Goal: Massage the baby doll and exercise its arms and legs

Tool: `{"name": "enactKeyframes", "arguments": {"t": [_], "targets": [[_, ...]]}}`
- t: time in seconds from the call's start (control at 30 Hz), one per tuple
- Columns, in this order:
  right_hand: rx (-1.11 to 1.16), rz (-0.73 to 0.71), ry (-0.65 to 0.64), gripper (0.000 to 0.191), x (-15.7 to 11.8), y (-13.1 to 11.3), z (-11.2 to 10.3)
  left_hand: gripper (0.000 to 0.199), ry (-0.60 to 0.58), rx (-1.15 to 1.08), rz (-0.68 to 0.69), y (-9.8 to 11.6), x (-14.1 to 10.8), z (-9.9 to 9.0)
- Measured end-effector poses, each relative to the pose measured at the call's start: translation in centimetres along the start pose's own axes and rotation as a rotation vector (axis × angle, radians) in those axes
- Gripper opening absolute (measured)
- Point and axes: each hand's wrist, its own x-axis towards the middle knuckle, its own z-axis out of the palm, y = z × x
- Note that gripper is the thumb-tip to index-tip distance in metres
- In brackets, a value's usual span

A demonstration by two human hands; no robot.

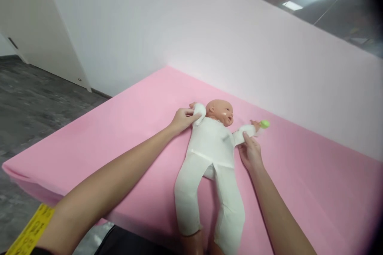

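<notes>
A baby doll (211, 139) in a white long-sleeved top and white trousers lies on its back on the pink-covered table (125, 127). Its bald head is turned toward the right. My left hand (182, 120) pinches the white sleeve of the doll's arm on the left, with the thumb on top. On the other side, my right hand (251, 151) grips the doll's other sleeved arm from below, the thumb over it. A small light-green object (264, 124) sits at the doll's hand on the right; its kind is unclear.
A white wall (239, 48) runs along the table's far side. A pale door (38, 28) stands at the left above a dark grey floor (32, 99). A yellow measuring tape (31, 231) shows at the lower left, by my forearm.
</notes>
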Motion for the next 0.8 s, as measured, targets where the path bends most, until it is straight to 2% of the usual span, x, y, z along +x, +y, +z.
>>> {"name": "enactKeyframes", "arguments": {"t": [0.17, 0.3, 0.37, 0.47, 0.8], "targets": [[0.004, 0.031, -0.065, 0.04, 0.3, 0.6, 0.3, 0.039, 0.017, 0.026, 0.061, 0.4, 0.0, -0.3], [-0.004, -0.036, -0.16, 0.039, 0.7, 1.0, 0.3, 0.04, -0.024, 0.059, 0.091, 0.9, -0.2, -0.6], [-0.013, -0.033, -0.132, 0.042, 0.9, 1.1, 0.4, 0.042, -0.08, 0.034, 0.075, 1.0, -0.3, -0.7], [-0.026, 0.009, -0.057, 0.045, 1.1, 1.4, 0.8, 0.048, -0.098, 0.005, 0.062, 0.8, -0.3, -1.1], [-0.134, 0.032, -0.036, 0.048, 1.1, 1.2, 1.5, 0.055, 0.092, 0.36, 0.057, 0.2, -0.1, -1.4]]}}
